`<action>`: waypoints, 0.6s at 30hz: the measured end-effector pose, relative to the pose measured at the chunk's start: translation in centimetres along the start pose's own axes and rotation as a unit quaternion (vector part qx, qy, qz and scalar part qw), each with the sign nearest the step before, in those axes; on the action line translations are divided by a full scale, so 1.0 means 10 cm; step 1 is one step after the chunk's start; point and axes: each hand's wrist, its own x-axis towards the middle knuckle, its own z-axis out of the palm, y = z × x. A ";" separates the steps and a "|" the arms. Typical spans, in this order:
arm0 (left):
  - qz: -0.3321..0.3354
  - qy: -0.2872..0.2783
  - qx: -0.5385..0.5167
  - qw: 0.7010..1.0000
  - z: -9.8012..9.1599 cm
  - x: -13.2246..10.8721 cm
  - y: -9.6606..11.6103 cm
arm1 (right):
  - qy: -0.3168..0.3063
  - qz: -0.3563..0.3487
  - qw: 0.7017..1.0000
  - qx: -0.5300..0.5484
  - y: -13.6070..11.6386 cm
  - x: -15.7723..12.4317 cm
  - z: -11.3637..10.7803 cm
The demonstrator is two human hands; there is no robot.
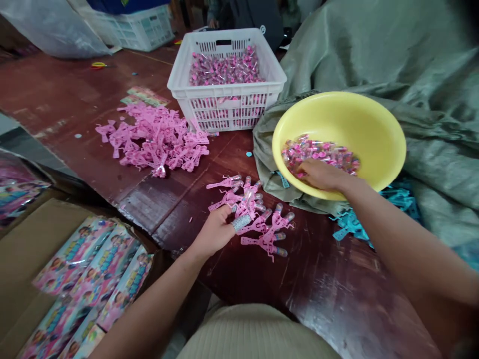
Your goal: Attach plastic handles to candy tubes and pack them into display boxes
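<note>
My left hand (212, 232) is curled almost shut, fingers around a glittery silver tube (241, 222) that sticks out to the right; it looks held, but the grip is partly hidden. Right against those fingers is a loose cluster of pink plastic handles with clear tubes (250, 209) on the dark wooden surface (322, 299). Their long axes run roughly left to right, handles mostly left, tube ends right, several crossing. My left hand is the nearer one to this cluster.

My right hand (322, 175) is down inside a yellow plastic basin (348, 124), fingers pushed into a heap of small wrapped pink items (318, 152). Can't tell if it has hold of any. The basin rim stands between that hand and the cluster.

The basin sits on a green woven sack (377, 55), with blue plastic pieces (355, 224) just below. Beyond: a bigger pink pile (149, 142), a white plastic crate (228, 113) of wrapped items, scissors (100, 65). Lower left: printed cards (90, 269) in a cardboard box (37, 249).
</note>
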 end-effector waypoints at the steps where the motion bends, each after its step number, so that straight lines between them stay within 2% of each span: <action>1: 0.005 -0.004 -0.006 1.000 -0.02 -0.01 0.00 | 0.002 0.006 1.000 -0.004 -0.11 -0.05 -0.04; 4: 0.018 -0.021 -0.027 0.999 -0.03 -0.04 0.02 | 0.011 0.014 1.000 0.009 -0.62 -0.27 -0.11; 5: 0.019 -0.025 -0.033 0.999 -0.02 -0.04 0.03 | -0.007 0.008 1.000 0.023 -0.82 -0.36 -0.08; 7: 0.021 -0.029 -0.042 0.998 0.03 -0.03 0.05 | -0.073 -0.047 0.995 0.053 -1.21 -0.52 0.05; 9: 0.029 -0.035 -0.045 0.998 0.08 -0.01 0.08 | -0.104 -0.075 0.989 0.073 -1.46 -0.64 0.23; 11: 0.045 -0.046 -0.046 0.997 0.12 0.02 0.10 | -0.091 -0.065 0.989 0.097 -1.56 -0.70 0.38; 14: 0.075 -0.071 -0.024 0.994 0.13 0.02 0.12 | -0.066 -0.050 0.988 0.128 -1.56 -0.73 0.46; 16: 0.098 -0.072 0.026 0.992 0.11 -0.01 0.14 | -0.068 -0.051 0.987 0.134 -1.55 -0.74 0.46; 18: 0.139 -0.041 0.117 0.983 0.10 -0.06 0.14 | -0.066 -0.041 0.987 0.144 -1.55 -0.76 0.49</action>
